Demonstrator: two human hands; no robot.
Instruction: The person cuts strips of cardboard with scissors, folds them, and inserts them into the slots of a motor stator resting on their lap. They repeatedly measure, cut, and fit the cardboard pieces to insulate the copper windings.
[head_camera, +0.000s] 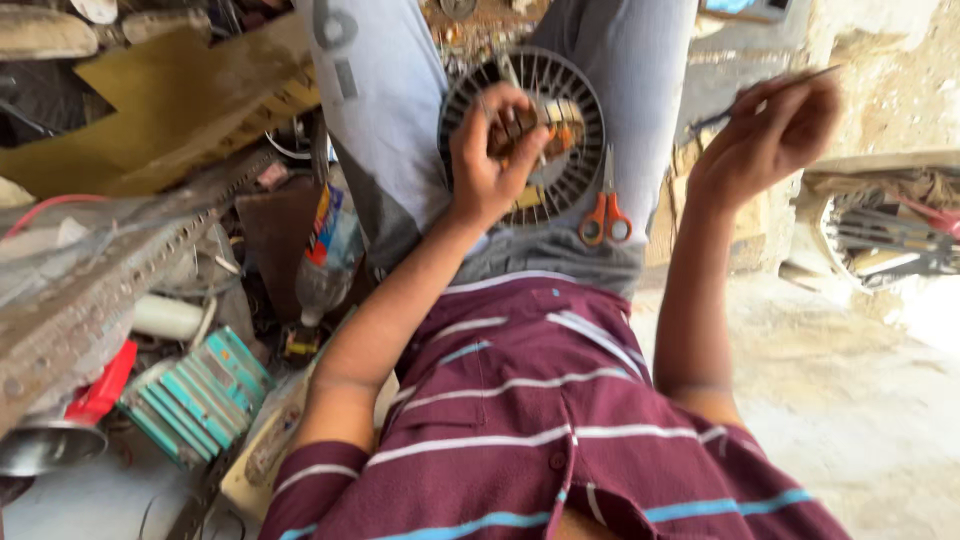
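The person sits with the knees apart, in grey trousers and a dark red shirt with white and blue stripes. The left hand (490, 150) is curled around a small brown and orange wound part (540, 130); the fingers (510, 105) are bent close over it, and the thumb presses on its side. This part lies just over a round grey slotted fan cover (570, 170), which rests on the lap under the fingers. I cannot tell if the part is joined to the cover.

The right hand (775, 135) is raised, well apart from the left one. Its fingertips are pinched together on a thin dark stick-like tool (770, 95), which points from the fingers toward the fan cover. The picture is blurred, so I cannot say what kind of tool it is.

A pair of scissors with orange handles (605, 215) lies on the lap, just beside the cover and below the left fingers. Further from the left hand, on the crowded floor, stand a clear plastic bottle with a coloured label (325, 250) and a green ribbed block (200, 395).
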